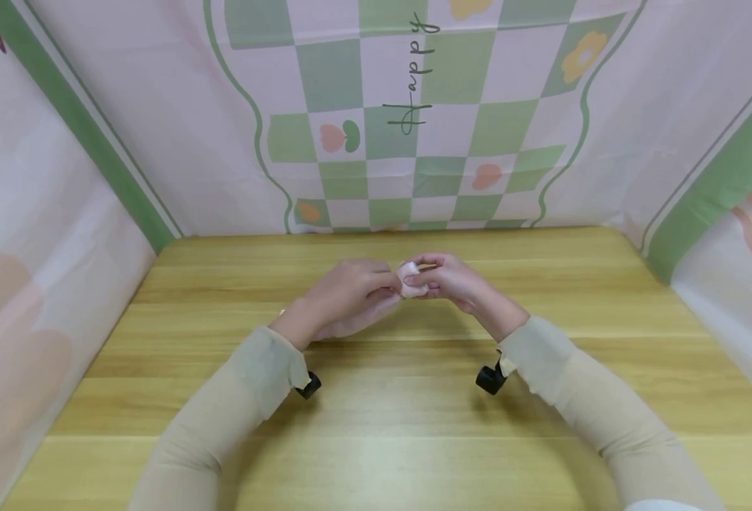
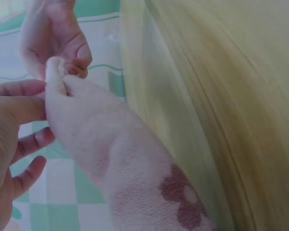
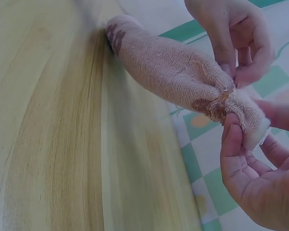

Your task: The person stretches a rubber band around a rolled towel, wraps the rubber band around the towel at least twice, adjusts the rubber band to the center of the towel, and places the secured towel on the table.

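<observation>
where the head view looks down on the wooden table (image 1: 542,397), both hands meet over its middle, somewhat nearer the far edge than the near one. the left hand (image 1: 350,291) and the right hand (image 1: 449,280) each pinch one small pink sock (image 1: 409,275) between them, only a bit of it showing past the fingers, the rest lying under the left hand toward the table. pale sleeves (image 1: 248,383) cover both forearms, and a black camera mount (image 1: 492,377) sits under the right wrist. a checked green and pink backdrop (image 1: 414,106) with the word "happy" stands along the far edge.

from the left wrist view the sock (image 2: 120,159) runs long and tube-like from the lower right up to its bunched end, with a dark pink flower pattern near the lower part. the left hand (image 2: 9,139) holds that end with thumb and forefinger; the right hand (image 2: 58,38) grips the same end from above with curled fingers.

in the right wrist view the sock (image 3: 168,72) stretches away along the table (image 3: 53,144), its far end touching the wood. the right hand (image 3: 255,178) pinches the open cuff with its thumb, and the left hand (image 3: 236,38) nips the gathered fabric just beside it.
</observation>
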### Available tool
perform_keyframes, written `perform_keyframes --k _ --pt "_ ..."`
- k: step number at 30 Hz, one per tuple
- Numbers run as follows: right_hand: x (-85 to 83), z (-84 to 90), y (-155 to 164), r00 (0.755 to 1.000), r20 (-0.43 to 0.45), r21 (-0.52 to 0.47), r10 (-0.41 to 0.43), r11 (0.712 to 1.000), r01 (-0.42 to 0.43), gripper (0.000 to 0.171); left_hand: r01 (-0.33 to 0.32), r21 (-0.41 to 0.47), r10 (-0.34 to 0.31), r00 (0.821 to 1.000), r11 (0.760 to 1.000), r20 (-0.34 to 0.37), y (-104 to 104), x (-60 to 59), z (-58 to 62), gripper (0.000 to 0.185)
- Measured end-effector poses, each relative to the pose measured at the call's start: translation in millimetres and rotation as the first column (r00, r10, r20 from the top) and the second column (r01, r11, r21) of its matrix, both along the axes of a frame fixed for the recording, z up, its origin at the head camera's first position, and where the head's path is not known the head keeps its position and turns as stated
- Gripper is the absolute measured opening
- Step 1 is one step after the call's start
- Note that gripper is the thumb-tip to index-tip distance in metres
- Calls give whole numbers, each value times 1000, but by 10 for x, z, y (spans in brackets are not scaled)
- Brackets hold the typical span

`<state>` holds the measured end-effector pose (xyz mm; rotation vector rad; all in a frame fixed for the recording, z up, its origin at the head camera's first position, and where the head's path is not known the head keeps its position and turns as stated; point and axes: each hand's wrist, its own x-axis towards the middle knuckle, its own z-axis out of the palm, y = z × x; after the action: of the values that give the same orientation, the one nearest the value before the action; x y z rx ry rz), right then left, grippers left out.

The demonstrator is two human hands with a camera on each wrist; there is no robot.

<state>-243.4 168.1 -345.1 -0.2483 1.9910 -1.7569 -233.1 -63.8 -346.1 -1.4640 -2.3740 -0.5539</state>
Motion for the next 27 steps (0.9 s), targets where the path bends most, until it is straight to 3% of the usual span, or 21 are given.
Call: perform_keyframes --k 4,8,11,27 --pt "1 -18 -7 1000 -10 31 -5 1000 5 44 -71 -115 70 997 991 -12 39 56 46 14" --pt "13 -21 -23 1000 -12 54 -1 999 2 43 -167 -268 172 985 949 -4 97 116 126 14" --pt "18 -9 -40 1000 -20 71 16 997 -15 42 -194 -331 212 977 924 17 125 144 170 12" --pt "3 12 -74 1000 -1 90 16 996 -15 41 -188 -354 209 978 916 22 98 161 121 8"
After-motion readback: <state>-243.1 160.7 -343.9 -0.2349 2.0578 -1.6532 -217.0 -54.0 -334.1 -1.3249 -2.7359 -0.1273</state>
